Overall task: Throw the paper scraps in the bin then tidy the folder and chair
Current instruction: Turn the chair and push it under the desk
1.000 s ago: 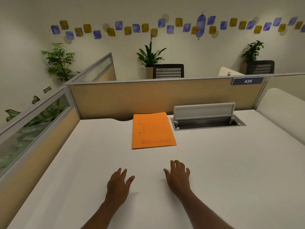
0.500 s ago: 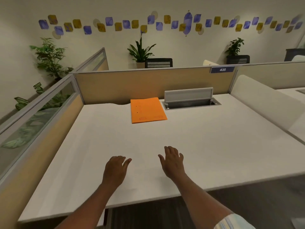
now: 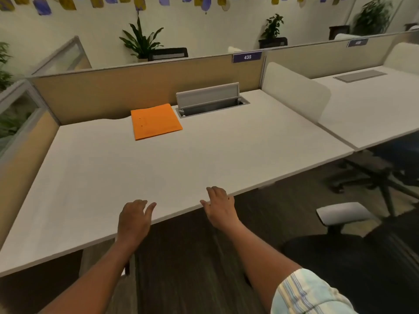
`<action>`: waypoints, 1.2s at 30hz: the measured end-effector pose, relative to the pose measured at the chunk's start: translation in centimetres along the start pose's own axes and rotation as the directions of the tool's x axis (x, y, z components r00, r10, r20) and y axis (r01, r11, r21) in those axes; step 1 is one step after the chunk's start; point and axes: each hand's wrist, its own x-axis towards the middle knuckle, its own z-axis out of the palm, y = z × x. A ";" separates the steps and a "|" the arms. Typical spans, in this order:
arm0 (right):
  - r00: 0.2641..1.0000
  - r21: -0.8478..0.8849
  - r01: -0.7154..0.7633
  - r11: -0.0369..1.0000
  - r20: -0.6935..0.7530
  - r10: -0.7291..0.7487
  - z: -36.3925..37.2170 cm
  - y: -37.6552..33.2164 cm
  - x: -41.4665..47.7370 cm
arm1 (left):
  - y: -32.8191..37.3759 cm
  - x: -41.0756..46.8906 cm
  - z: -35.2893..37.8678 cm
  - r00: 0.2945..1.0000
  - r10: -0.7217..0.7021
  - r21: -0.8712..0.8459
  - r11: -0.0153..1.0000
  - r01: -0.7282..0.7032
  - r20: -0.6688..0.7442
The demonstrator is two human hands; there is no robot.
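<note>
Chair [image 3: 340, 236] sits low on the right, now in view since the person stepped back. Both hands, left [image 3: 133, 219] and right [image 3: 221, 205], hover open and empty at the bench [image 3: 204, 159] edge. Folder [image 3: 156, 121] lies squared by the partition; no scraps visible, so the chair seems next.

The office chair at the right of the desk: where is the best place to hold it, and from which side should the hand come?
Probably the pale armrest. It is the nearest part of the chair in view, padded and roughly level, standing up on a dark post. Bring the right hand, now empty at the desk edge, down from above for a wrap-around grip. The backrest is out of view.
</note>
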 end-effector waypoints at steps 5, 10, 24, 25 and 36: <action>0.999 0.076 0.003 0.997 -0.051 0.001 -2.5 3.9 -5.5 | 4.7 -4.4 0.2 0.997 0.019 -0.008 1.000 -0.020 -0.069; 0.999 0.066 0.023 0.998 -0.043 -0.020 -5.0 8.1 -11.5 | 9.5 -10.7 1.0 0.992 0.087 -0.057 0.994 -0.092 -0.091; 0.986 -0.006 0.134 0.991 0.097 -0.133 -5.3 15.6 -29.8 | 17.6 -32.1 4.0 0.999 -0.051 -0.078 0.996 0.052 0.012; 0.986 -0.003 0.140 0.990 0.097 -0.139 -5.3 15.8 -30.7 | 17.7 -32.9 4.0 0.998 -0.070 -0.069 0.995 0.070 0.004; 0.963 -0.044 0.210 0.977 0.180 -0.199 -4.7 19.9 -40.6 | 20.1 -45.2 3.2 0.977 -0.210 -0.081 0.975 0.206 -0.036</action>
